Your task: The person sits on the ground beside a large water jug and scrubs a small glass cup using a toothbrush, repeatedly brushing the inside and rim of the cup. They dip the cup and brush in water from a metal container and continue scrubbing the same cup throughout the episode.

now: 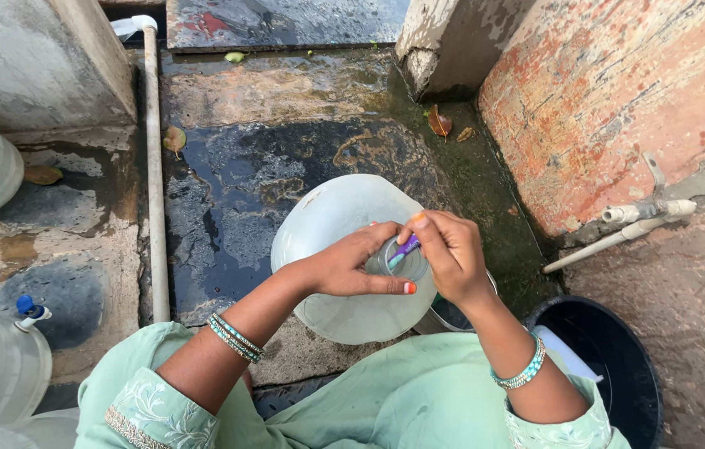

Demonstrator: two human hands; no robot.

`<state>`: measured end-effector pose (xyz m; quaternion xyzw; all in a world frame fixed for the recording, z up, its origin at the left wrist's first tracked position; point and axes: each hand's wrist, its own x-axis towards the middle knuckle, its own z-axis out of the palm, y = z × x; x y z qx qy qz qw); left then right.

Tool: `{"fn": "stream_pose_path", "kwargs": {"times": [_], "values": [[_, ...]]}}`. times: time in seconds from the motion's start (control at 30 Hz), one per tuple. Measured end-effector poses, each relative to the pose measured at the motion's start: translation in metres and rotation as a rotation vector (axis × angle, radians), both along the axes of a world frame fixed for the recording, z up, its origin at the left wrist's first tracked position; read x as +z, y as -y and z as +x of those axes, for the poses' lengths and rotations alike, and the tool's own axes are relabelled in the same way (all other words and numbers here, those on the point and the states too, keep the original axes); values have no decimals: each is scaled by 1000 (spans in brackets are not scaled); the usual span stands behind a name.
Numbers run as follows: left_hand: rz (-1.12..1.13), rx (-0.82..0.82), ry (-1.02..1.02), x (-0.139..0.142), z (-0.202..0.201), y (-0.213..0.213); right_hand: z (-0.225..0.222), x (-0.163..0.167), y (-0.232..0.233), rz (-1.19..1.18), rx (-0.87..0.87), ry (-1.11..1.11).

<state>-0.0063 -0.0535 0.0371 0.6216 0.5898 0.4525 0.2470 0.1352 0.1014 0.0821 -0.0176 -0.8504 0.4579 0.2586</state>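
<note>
My left hand (344, 270) grips the neck of the water jug (331, 224) at frame centre; my right hand (452, 254), at 3 o'clock, pinches a purple brush (405, 249) in its mouth

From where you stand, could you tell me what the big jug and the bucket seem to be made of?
Big jug: apparently translucent, milky plastic with a smooth, dull sheen.
Bucket: seemingly black plastic; thin, even rim, slightly glossy.
</note>
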Motion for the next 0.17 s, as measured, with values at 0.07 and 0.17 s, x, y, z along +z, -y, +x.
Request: {"fn": "stream_pose_path", "kwargs": {"times": [0.07, 0.17], "values": [[-7, 6, 15, 1, 1, 0, 0, 2, -1, -48, 3, 46], [-79, 21, 48, 5, 0, 1, 3, 3, -6, -182, -58, 7]]}}
